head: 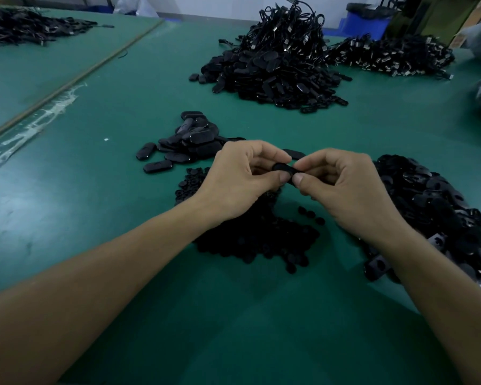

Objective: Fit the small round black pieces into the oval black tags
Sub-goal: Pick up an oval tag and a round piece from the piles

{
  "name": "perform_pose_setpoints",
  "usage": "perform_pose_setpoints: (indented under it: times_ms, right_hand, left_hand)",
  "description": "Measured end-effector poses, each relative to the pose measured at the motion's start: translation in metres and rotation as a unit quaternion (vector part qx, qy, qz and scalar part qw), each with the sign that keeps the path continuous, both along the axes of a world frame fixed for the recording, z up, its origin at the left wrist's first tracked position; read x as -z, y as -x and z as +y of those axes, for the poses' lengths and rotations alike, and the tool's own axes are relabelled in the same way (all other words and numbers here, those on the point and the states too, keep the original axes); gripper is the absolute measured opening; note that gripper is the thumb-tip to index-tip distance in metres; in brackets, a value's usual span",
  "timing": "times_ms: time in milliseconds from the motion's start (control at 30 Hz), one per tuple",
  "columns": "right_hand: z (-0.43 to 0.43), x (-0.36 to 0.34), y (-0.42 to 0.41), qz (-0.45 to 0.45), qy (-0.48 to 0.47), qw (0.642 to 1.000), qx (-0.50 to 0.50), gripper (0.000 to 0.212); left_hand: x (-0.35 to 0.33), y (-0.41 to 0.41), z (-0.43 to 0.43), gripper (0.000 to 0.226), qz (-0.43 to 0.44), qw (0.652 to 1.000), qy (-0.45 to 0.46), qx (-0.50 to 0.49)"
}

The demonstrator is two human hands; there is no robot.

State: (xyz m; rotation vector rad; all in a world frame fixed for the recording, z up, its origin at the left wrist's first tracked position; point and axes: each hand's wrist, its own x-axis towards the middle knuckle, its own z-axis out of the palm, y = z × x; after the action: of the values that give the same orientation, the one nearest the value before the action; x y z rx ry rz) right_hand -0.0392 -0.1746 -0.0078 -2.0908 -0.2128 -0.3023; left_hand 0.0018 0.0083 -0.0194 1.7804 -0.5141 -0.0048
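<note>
Pinching one oval tag (pixel 282 168) by its ends with left hand (pixel 242 179) and right hand (pixel 342 184), fingers curled, just above round-piece heap (pixel 256 234); long axis left-right, equally near both. Round piece seated or not: cannot tell. Loose tags (pixel 433 201) right of heap, small tag pile (pixel 189 145) beyond it.

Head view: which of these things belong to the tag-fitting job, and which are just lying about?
In the job:
left hand and right hand, both pinching one oval tag
round pieces pile
right tag pile
small tag pile

Lying about:
big corded heap
cable heap
far-left heap
blue bin
tape strip
</note>
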Motion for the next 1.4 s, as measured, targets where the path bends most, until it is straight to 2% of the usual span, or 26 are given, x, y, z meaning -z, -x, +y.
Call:
perform_pose_setpoints:
  times_ms: [433, 867, 967, 1033, 1100, 1167, 1267, 1400]
  right_hand:
    - [0.006, -0.004, 0.004, -0.035, 0.038, 0.998, 0.033, 0.023]
    - [0.003, -0.004, 0.004, -0.025, 0.059, 0.998, 0.018, 0.024]
    - [0.004, -0.005, 0.003, -0.033, 0.114, 0.992, 0.052, 0.018]
    - [-0.001, -0.005, 0.001, -0.017, 0.212, 0.973, 0.091, 0.019]
    - [-0.012, -0.004, 0.001, 0.026, 0.348, 0.925, 0.151, 0.031]
    - [-0.022, -0.006, 0.004, 0.082, 0.431, 0.873, 0.213, 0.037]
    - [-0.030, -0.010, 0.009, 0.148, 0.474, 0.830, 0.253, 0.039]
    - [-0.030, -0.008, 0.010, 0.157, 0.486, 0.825, 0.240, 0.032]
  left_hand:
    - [-0.001, 0.001, -0.001, 0.021, -0.022, 1.000, -0.008, -0.009]
    - [0.003, 0.000, 0.001, 0.015, -0.079, 0.996, -0.042, -0.012]
    - [0.003, -0.002, 0.001, 0.016, -0.090, 0.994, -0.035, -0.056]
    - [0.001, -0.007, 0.006, 0.018, -0.099, 0.989, -0.029, -0.104]
    - [-0.002, -0.015, 0.016, 0.019, -0.120, 0.981, -0.041, -0.145]
    - [-0.002, -0.023, 0.027, 0.020, -0.130, 0.973, -0.063, -0.181]
    - [0.001, -0.037, 0.043, 0.022, -0.133, 0.960, -0.090, -0.228]
    - [0.009, -0.057, 0.065, 0.022, -0.095, 0.952, -0.067, -0.284]
